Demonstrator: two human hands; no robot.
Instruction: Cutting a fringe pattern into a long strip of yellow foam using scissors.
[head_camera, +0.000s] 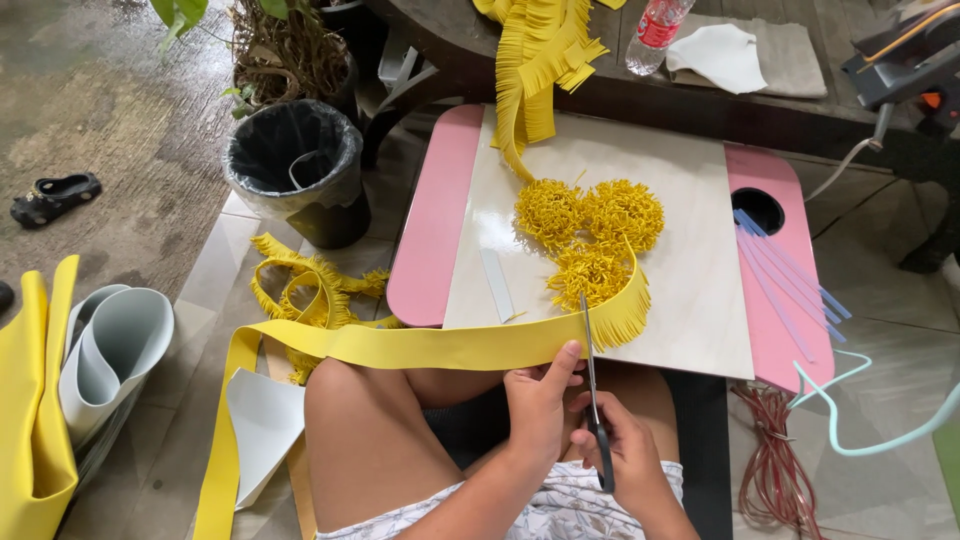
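My left hand pinches the lower edge of a long yellow foam strip that runs across my knee. My right hand grips black-handled scissors, whose blades point upward into the strip beside its cut fringe. Just beyond, three yellow fringed pom-pom flowers lie on a pale board that rests on a pink lap table. More fringed yellow strip hangs from the dark table above.
A black-lined bin and a potted plant stand at the left. Rolled white and yellow foam sheets and fringe scraps lie on the floor. Blue and purple straws, a plastic bottle, red wire and a glue gun are at the right.
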